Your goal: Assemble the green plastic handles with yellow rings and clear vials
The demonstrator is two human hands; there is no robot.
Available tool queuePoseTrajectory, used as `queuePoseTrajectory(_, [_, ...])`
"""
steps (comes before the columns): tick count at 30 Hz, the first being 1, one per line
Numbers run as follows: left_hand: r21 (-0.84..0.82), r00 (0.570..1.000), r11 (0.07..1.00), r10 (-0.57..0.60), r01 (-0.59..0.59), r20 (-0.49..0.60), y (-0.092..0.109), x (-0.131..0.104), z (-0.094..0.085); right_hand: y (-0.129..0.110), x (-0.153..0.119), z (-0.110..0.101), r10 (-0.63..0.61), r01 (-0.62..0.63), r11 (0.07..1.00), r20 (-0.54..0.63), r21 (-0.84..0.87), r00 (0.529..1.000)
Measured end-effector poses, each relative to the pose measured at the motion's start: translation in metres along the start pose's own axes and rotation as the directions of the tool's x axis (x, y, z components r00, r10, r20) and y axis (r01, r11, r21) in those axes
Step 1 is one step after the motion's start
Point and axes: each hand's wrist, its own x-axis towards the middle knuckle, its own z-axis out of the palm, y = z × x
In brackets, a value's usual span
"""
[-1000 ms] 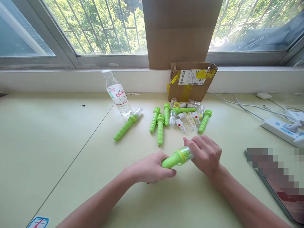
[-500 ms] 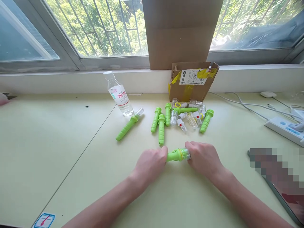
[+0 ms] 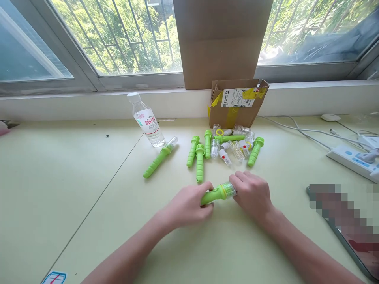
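Between my hands is a green tube (image 3: 217, 193) with a yellow ring and a clear ribbed cap. My right hand (image 3: 251, 193) is closed around the capped end. At the other end my left hand (image 3: 191, 205) has its thumb and fingers parted around the green body, which lies in the gap between them. Several green tubes, one of them upright-pointing (image 3: 199, 163), lie just beyond my hands. Among them are clear caps (image 3: 237, 150) and white pieces with red dots (image 3: 225, 156). Another green tube with a clear cap (image 3: 160, 159) lies to the left.
A water bottle (image 3: 147, 121) stands at the back left. An open cardboard box (image 3: 235, 104) is behind the parts. A power strip (image 3: 352, 159) with white cables lies at the right, above a phone-like device (image 3: 346, 240), partly pixelated.
The fingers of my left hand have loosened and parted, showing more of the green tube. My right hand stays on the cap. The camera view has shifted slightly.
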Motion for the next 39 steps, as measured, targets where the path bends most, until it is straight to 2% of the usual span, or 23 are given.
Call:
queuePoseTrajectory(1, [-0.166, 0.995, 0.985, -0.026, 0.042, 0.097, 0.0, -0.001, -0.005, 0.0, 0.002, -0.001, -0.028, 0.026, 0.999, -0.11, -0.022, 0.994])
queuePoseTrajectory(2, [-0.308, 0.967, 0.943, -0.051, 0.129, 0.249, 0.0, -0.001, -0.009, 0.0, 0.003, -0.002, -0.056, 0.049, 0.998, -0.212, -0.038, 0.976])
queuePoseTrajectory(3, [-0.393, 0.92, 0.894, -0.051, 0.216, 0.389, 0.0, -0.002, -0.012, 0.001, 0.004, -0.004, -0.081, 0.071, 0.997, -0.292, -0.043, 0.953])
queuePoseTrajectory(5, [-0.448, 0.823, 0.836, -0.007, 0.317, 0.569, 0.0, -0.002, -0.016, 0.002, 0.006, -0.006, -0.109, 0.103, 0.994, -0.374, -0.038, 0.921])
queuePoseTrajectory(6, [-0.446, 0.802, 0.832, 0.001, 0.331, 0.598, 0.001, -0.002, -0.016, 0.003, 0.006, -0.007, -0.116, 0.111, 0.993, -0.383, -0.034, 0.916])
queuePoseTrajectory(7, [-0.435, 0.813, 0.839, -0.016, 0.327, 0.582, 0.002, -0.002, -0.014, 0.004, 0.005, -0.007, -0.117, 0.113, 0.993, -0.38, -0.032, 0.918])
queuePoseTrajectory(8, [-0.419, 0.846, 0.853, -0.048, 0.311, 0.532, 0.003, -0.002, -0.011, 0.005, 0.005, -0.007, -0.116, 0.112, 0.993, -0.368, -0.032, 0.923])
queuePoseTrajectory(10, [-0.374, 0.92, 0.886, -0.129, 0.274, 0.369, 0.005, -0.001, -0.003, 0.006, 0.004, -0.005, -0.106, 0.101, 0.994, -0.319, -0.033, 0.942])
queuePoseTrajectory(12, [-0.323, 0.96, 0.917, -0.166, 0.234, 0.225, 0.005, 0.0, 0.006, 0.007, 0.003, -0.002, -0.104, 0.099, 0.995, -0.244, -0.034, 0.964])
queuePoseTrajectory(15, [-0.178, 0.971, 0.956, -0.217, 0.233, 0.105, 0.004, 0.001, 0.015, 0.007, 0.002, 0.0, -0.108, 0.104, 0.994, -0.143, -0.034, 0.984])
queuePoseTrajectory(19, [0.089, 0.976, 0.972, -0.217, 0.219, -0.023, 0.005, 0.002, 0.016, 0.007, 0.002, -0.001, -0.106, 0.103, 0.993, -0.057, -0.049, 0.993])
queuePoseTrajectory(24, [0.317, 0.979, 0.927, -0.182, 0.201, -0.088, 0.005, 0.003, 0.014, 0.002, 0.002, -0.006, -0.049, 0.054, 0.997, 0.099, -0.048, 0.994])
queuePoseTrajectory(28, [0.467, 0.981, 0.864, -0.148, 0.188, -0.122, 0.001, 0.006, 0.018, -0.001, -0.002, -0.009, 0.034, -0.023, 0.999, 0.29, -0.041, 0.956])
queuePoseTrajectory(30, [0.501, 0.985, 0.849, -0.123, 0.169, -0.123, -0.001, 0.009, 0.02, -0.001, -0.003, -0.008, 0.06, -0.054, 0.998, 0.332, -0.028, 0.941])
queuePoseTrajectory(31, [0.499, 0.985, 0.85, -0.118, 0.167, -0.127, -0.001, 0.01, 0.021, -0.001, -0.003, -0.007, 0.064, -0.062, 0.998, 0.321, -0.019, 0.945])
queuePoseTrajectory(33, [0.453, 0.98, 0.872, -0.126, 0.183, -0.154, -0.002, 0.012, 0.02, 0.001, -0.002, -0.003, 0.051, -0.051, 0.999, 0.227, -0.005, 0.972])
queuePoseTrajectory(35, [0.34, 0.975, 0.921, -0.14, 0.191, -0.17, -0.002, 0.012, 0.014, 0.003, 0.001, 0.0, -0.002, 0.004, 0.999, 0.049, -0.041, 0.999])
queuePoseTrajectory(36, [0.252, 0.977, 0.95, -0.149, 0.183, -0.151, -0.003, 0.011, 0.01, 0.003, 0.003, 0.001, -0.034, 0.029, 0.997, -0.062, -0.077, 0.998])
queuePoseTrajectory(37, [0.143, 0.982, 0.975, -0.156, 0.17, -0.105, -0.003, 0.01, 0.004, 0.003, 0.004, 0.0, -0.062, 0.045, 0.993, -0.152, -0.112, 0.986])
queuePoseTrajectory(39, [-0.148, 0.973, 0.971, -0.164, 0.188, 0.159, -0.003, 0.006, -0.007, 0.002, 0.007, -0.002, -0.116, 0.078, 0.986, -0.277, -0.146, 0.954])
